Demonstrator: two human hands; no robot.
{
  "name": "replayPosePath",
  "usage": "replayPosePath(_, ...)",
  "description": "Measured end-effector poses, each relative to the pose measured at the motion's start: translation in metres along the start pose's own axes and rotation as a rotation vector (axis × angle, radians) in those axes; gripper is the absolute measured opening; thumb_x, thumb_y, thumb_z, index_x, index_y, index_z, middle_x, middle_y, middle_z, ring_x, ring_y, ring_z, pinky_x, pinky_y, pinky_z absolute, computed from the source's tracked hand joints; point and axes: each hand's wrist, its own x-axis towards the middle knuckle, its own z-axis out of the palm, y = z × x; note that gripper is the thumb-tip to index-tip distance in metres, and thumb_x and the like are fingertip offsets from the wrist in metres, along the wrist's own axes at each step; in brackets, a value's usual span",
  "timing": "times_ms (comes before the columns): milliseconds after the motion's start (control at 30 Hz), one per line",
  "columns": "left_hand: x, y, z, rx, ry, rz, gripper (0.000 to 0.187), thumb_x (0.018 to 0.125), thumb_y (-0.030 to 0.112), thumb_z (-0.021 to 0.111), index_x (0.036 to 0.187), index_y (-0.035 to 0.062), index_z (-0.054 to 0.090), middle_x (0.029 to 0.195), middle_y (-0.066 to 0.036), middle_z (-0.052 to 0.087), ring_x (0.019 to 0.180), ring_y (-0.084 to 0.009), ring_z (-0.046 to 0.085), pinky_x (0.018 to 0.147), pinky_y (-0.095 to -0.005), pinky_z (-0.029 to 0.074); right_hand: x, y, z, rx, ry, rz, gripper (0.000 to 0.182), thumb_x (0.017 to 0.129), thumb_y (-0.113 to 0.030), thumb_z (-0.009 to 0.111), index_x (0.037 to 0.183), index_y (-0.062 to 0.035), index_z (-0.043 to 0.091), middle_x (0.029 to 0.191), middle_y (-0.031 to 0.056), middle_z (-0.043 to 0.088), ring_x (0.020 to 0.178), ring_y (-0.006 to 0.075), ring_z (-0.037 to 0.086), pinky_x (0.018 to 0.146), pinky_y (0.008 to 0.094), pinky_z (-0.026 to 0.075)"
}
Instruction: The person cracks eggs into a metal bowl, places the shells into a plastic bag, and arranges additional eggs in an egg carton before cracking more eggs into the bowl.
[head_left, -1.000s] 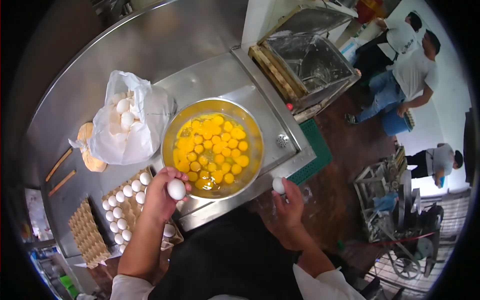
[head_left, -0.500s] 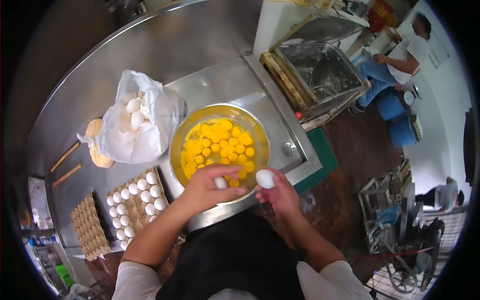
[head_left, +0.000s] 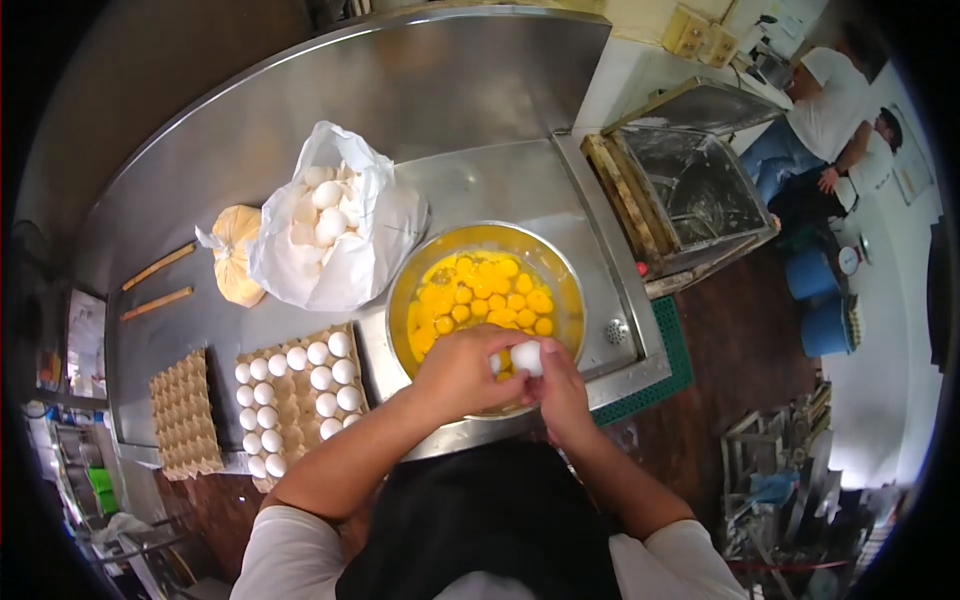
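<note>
Two bare hands meet over the near side of a wide steel bowl (head_left: 567,300), low in its opening as seen from above. The right hand (head_left: 566,392) has its thumb and fingers clamped on a white egg (head_left: 526,357), with the fingers curled close together behind it. The left hand (head_left: 468,372) reaches in from the left, palm down, its fingers bent around a second egg (head_left: 495,363), of which only a small white part shows; how far apart those fingers are, I cannot tell. The first egg is just beside the left fingertips and looks nearly round from here, its long axis seeming to lie roughly sideways; which end is blunt cannot be told. The second egg's long axis is hidden.

Many yolks (head_left: 480,290) lie in clear liquid inside the bowl, mostly whole and crowded together. Left of the bowl, a cardboard tray (head_left: 291,400) holds white eggs in columns along both sides, with bare cups between them; its long axis runs away from the person. Farther left lies another tray (head_left: 185,415), its cups bare. Behind the trays, a white plastic bag (head_left: 400,225) gapes open around white shells, beside a knotted bag of yellowish contents (head_left: 238,258) and two slanting wooden sticks (head_left: 158,268).
</note>
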Motion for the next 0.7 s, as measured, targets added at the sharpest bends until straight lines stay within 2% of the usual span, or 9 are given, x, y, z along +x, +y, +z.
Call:
replayPosePath(300, -0.001, -0.01, 0.004, -0.014, 0.082, -0.058, 0.036, 0.074, 0.023, 0.076, 0.106, 0.0066, 0.073, 0.1, -0.017, 0.072, 0.091, -0.0337, 0.07, 0.082, -0.0387, 0.056, 0.013, 0.012, -0.001, -0.059, -0.053, 0.048, 0.039, 0.108, -0.042, 0.038, 0.112, -0.0084, 0.057, 0.082, 0.0, 0.058, 0.064, 0.0063, 0.052, 0.054, 0.0206, 0.042)
replayPosePath(367, -0.002, -0.009, 0.003, -0.164, 0.087, -0.185, 0.035, 0.076, 0.024, 0.074, 0.108, 0.0081, 0.074, 0.097, -0.017, 0.073, 0.089, -0.0327, 0.071, 0.08, -0.0368, 0.056, 0.015, 0.008, 0.0, -0.084, -0.067, 0.059, 0.039, 0.108, -0.042, 0.038, 0.112, -0.0084, 0.057, 0.081, -0.0001, 0.058, 0.063, 0.0062, 0.051, 0.054, 0.0207, 0.042)
replayPosePath(400, -0.002, -0.01, 0.004, -0.164, 0.087, -0.186, 0.035, 0.076, 0.024, 0.074, 0.108, 0.0081, 0.074, 0.097, -0.017, 0.073, 0.089, -0.0327, 0.071, 0.08, -0.0368, 0.056, 0.017, 0.006, -0.001, -0.11, -0.079, 0.068, 0.039, 0.108, -0.043, 0.039, 0.113, -0.0083, 0.057, 0.081, -0.0001, 0.057, 0.063, 0.0062, 0.051, 0.054, 0.0207, 0.042)
replayPosePath(500, -0.002, -0.014, 0.005, -0.264, 0.091, -0.269, 0.035, 0.077, 0.023, 0.074, 0.108, 0.0069, 0.074, 0.096, -0.017, 0.073, 0.087, -0.0289, 0.073, 0.08, -0.0335, 0.056, 0.023, 0.009, -0.005, -0.132, -0.125, 0.07, 0.04, 0.107, -0.044, 0.039, 0.113, -0.0084, 0.057, 0.079, -0.0001, 0.056, 0.062, 0.0061, 0.051, 0.054, 0.0205, 0.042)
replayPosePath(567, -0.002, -0.015, 0.005, -0.3, 0.061, -0.319, 0.035, 0.078, 0.017, 0.072, 0.109, 0.002, 0.072, 0.096, -0.012, 0.074, 0.086, -0.0156, 0.07, 0.081, -0.0291, 0.054, 0.027, 0.008, -0.007, -0.154, -0.133, 0.085, 0.04, 0.107, -0.044, 0.04, 0.112, -0.0083, 0.057, 0.078, -0.0001, 0.056, 0.062, 0.006, 0.051, 0.054, 0.0208, 0.042)
replayPosePath(700, -0.001, -0.02, 0.006, -0.342, 0.084, -0.285, 0.034, 0.078, 0.014, 0.072, 0.108, 0.0003, 0.073, 0.094, -0.009, 0.074, 0.084, -0.0115, 0.067, 0.079, -0.0269, 0.053, 0.026, -0.001, -0.004, -0.172, -0.109, 0.14, 0.04, 0.106, -0.045, 0.041, 0.111, -0.0089, 0.057, 0.077, 0.0001, 0.056, 0.062, 0.0062, 0.051, 0.055, 0.0215, 0.043)
